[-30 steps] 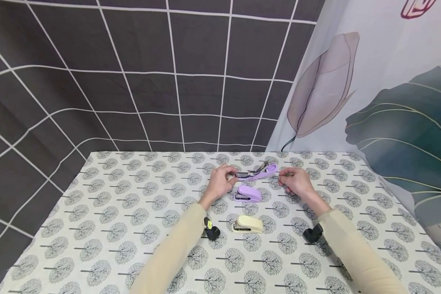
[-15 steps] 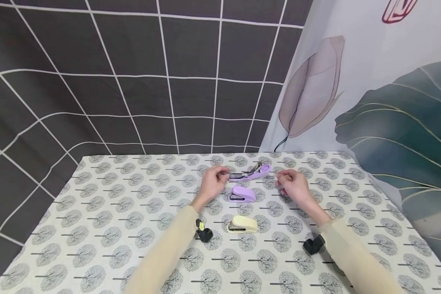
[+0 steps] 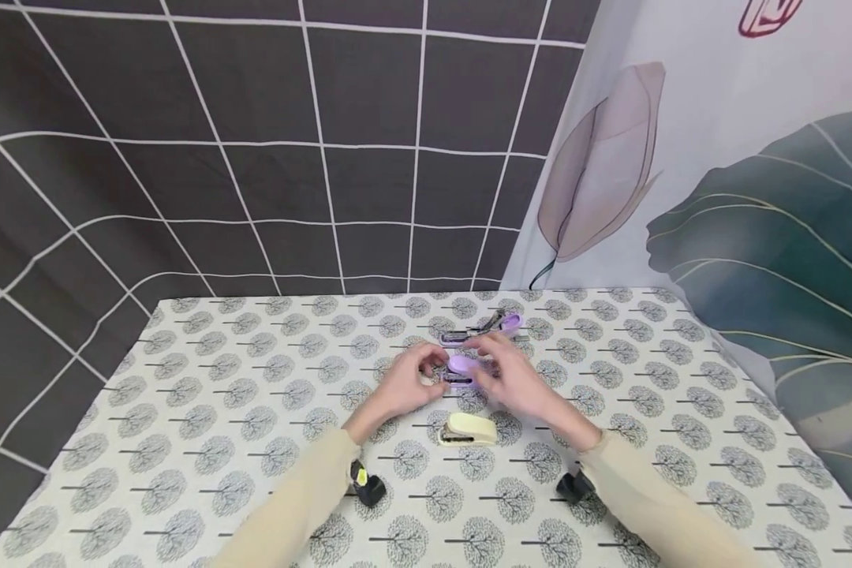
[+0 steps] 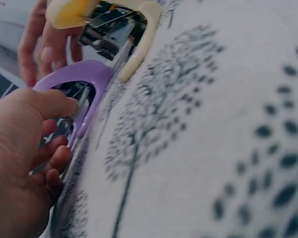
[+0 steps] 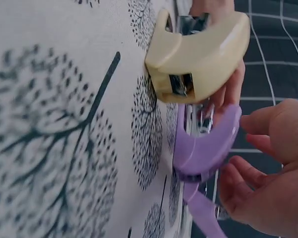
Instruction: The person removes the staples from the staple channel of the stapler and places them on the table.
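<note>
A small closed-up purple stapler [image 3: 461, 365] lies on the table between both hands. My left hand [image 3: 406, 383] is at its front end, the thumb [image 4: 62, 104] by the stapler's mouth and the fingers loosely bent. On the other side, my right hand [image 3: 517, 379] reaches around the rear, thumb and fingertips parted and close to the purple body [image 5: 208, 146]; firm contact cannot be made out. Just behind lies another purple stapler [image 3: 511, 322], swung wide open, partly covered by the right hand. Nearer the body sits a cream stapler [image 3: 472, 427], untouched.
The table is covered by a white cloth [image 3: 255, 442] printed with grey trees. Its far edge meets a dark curtain [image 3: 255, 181] with white grid lines. A pale leaf-patterned curtain [image 3: 710, 237] hangs at the right.
Both hands have left the ends of the opened purple stapler and come nearer to the closed-up purple one. The right hand has also moved left. The staplers seem to stay in place.
</note>
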